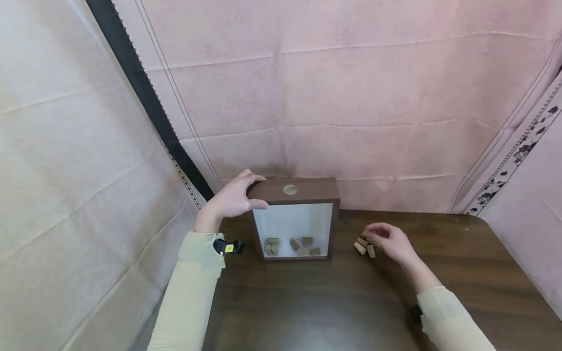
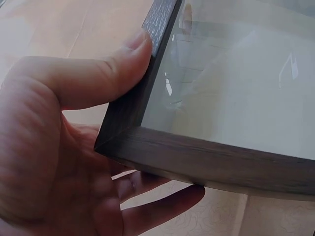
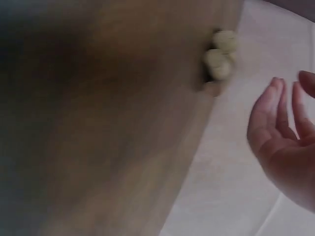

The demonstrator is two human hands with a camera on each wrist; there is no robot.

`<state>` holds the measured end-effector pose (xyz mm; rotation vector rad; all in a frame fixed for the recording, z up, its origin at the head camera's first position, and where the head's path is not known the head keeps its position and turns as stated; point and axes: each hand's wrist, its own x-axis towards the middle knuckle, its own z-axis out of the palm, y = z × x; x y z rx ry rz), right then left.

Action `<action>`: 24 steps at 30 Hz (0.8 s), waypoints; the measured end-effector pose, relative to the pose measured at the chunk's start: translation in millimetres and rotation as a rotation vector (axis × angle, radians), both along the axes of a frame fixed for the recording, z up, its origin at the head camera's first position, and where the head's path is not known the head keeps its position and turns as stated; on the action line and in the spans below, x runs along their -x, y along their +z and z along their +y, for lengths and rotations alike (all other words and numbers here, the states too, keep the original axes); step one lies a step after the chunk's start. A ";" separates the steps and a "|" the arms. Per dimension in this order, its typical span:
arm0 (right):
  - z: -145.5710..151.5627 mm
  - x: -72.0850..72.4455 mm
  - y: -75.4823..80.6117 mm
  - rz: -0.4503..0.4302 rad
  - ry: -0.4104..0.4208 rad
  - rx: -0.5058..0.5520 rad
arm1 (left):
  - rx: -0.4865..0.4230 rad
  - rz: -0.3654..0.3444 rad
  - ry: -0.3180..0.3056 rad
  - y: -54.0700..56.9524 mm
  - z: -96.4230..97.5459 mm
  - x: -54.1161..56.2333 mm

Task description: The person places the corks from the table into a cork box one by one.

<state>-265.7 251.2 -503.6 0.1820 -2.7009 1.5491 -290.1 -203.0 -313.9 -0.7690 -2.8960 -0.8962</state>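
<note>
A brown shadow box frame [image 1: 293, 195] stands upright on the table, with a clear front and a round hole [image 1: 290, 189] in its top. Several tan corks [image 1: 303, 251] lie inside along its bottom. My left hand [image 1: 234, 196] grips the upper left corner of the box; in the left wrist view the thumb [image 2: 106, 81] presses the frame's front edge while fingers reach along the outside. To the right of the box, my right hand [image 1: 391, 240] hovers with bent fingers at a small pile of corks [image 1: 360, 248]. No cork shows between its fingertips in the right wrist view.
The dark wood table [image 1: 281, 302] stretches out in front of the box. Behind it hangs a pale pink cloth [image 1: 369, 97], close to the table's back edge. Another light cloth [image 1: 79, 170] hangs on the left.
</note>
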 end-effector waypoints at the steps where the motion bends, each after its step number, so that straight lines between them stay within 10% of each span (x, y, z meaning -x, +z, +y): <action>1: 2.9 -0.6 -5.7 -0.007 -0.003 -0.040 | -0.001 0.000 0.001 -0.5 0.2 -0.4; 24: 9.6 -8.3 -24.0 -0.103 -0.037 -0.233 | -0.055 0.011 0.041 -9.0 -0.5 -4.0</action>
